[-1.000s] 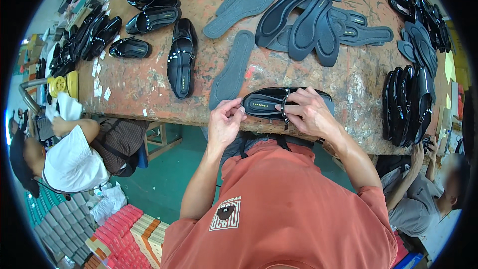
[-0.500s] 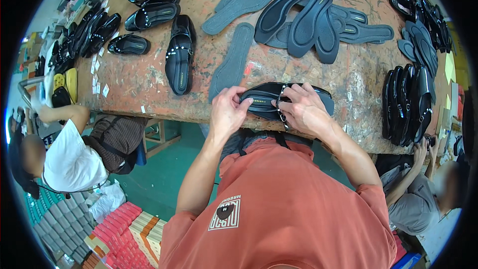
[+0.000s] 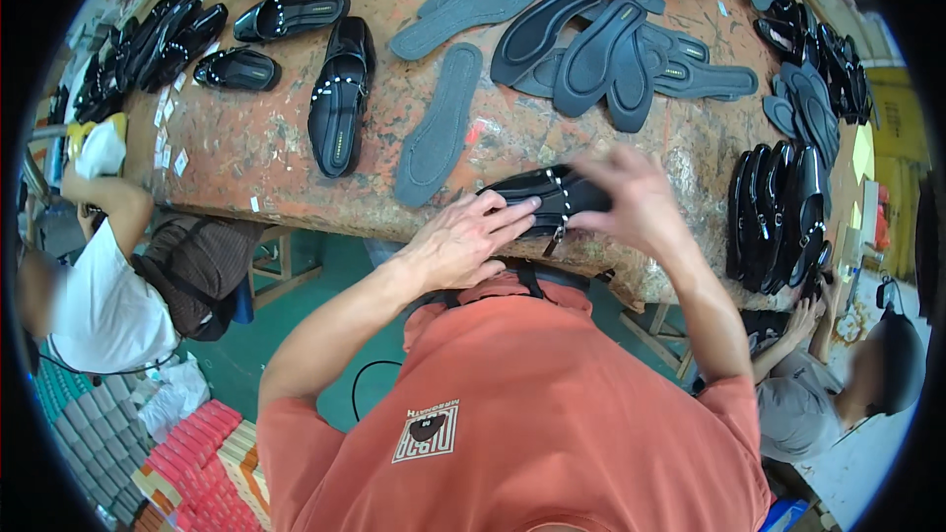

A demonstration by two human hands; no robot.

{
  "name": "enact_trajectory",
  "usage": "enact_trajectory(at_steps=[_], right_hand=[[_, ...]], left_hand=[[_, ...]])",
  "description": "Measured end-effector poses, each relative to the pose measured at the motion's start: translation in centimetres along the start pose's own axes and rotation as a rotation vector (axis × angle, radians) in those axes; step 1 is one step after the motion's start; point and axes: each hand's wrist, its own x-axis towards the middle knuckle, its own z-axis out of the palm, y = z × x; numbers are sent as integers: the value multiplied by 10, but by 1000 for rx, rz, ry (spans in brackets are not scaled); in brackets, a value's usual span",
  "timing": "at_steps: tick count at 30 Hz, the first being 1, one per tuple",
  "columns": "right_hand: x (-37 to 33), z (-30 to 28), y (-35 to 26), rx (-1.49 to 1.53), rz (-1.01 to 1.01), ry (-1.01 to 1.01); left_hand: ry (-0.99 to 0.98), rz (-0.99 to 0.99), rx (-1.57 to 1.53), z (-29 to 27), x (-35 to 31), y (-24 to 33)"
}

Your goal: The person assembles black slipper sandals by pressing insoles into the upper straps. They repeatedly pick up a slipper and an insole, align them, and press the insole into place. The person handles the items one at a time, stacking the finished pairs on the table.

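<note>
Starting with the big stuff: got a scuffed worktable stretching out under and past the fingers. Beyond the fingertips, seeing a fan of dark grey insoles, plus a lone insole just past the left knuckles. Off to the right of the right fingers, well apart, spotting a tight row of black shoes.

Getting down to the glossy black shoe being handled: lying near the table's edge, partly under the left fingers, between both hands.

Looking at the left hand: pinching the shoe's end half a second ago, now laid across it, loose and straightened out, not clenched. As for the right hand: moved off the strap, smeared by motion over the shoe's other end. Can't tell whether gripping or just skimming it.

Smallest of all, noticing the studded strap, less covered now, between both sets of fingers. Reading that as a change of hold: probably steadying with the left, freeing up the right.
</note>
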Motion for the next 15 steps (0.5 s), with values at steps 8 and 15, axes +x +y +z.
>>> enact_trajectory(at_steps=[8,15], right_hand=[[-48,53,-12,343,481,33],[-20,53,-34,-315,99,56]], left_hand=[[-49,-72,345,13,23,20],[-1,-68,298,14,38,26]])
